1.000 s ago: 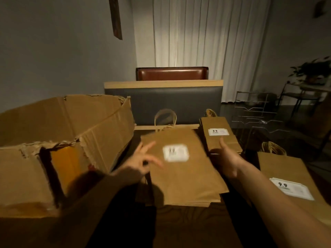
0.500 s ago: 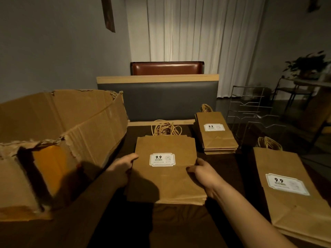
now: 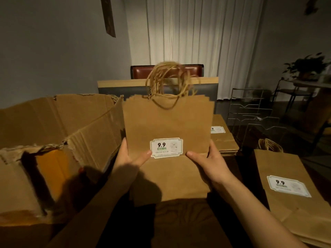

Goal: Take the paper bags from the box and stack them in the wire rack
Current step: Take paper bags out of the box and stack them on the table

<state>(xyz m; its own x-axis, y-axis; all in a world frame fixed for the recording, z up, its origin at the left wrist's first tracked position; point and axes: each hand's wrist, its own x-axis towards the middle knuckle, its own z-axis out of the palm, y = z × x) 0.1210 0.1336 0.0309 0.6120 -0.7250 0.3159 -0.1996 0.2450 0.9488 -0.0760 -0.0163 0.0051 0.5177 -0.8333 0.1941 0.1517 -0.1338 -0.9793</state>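
Observation:
A bundle of flat brown paper bags (image 3: 168,126) with a white "9.9" label and twine handles is held upright above the dark table. My left hand (image 3: 128,158) grips its left edge, thumb across the front. My right hand (image 3: 207,161) grips the right edge the same way. The torn cardboard box (image 3: 59,133) stands open at the left. The wire rack (image 3: 250,113) stands at the back right, with nothing in it.
A small stack of bags (image 3: 223,140) lies behind the held bundle. A larger stack of bags (image 3: 290,194) lies at the right. A dark bench back (image 3: 125,90) and a red chair (image 3: 141,71) stand behind the table. A plant (image 3: 308,66) is far right.
The bundle lay flat on the table with my hands closing on its sides. Now both hands have lifted it and tipped it upright, handles swinging up.

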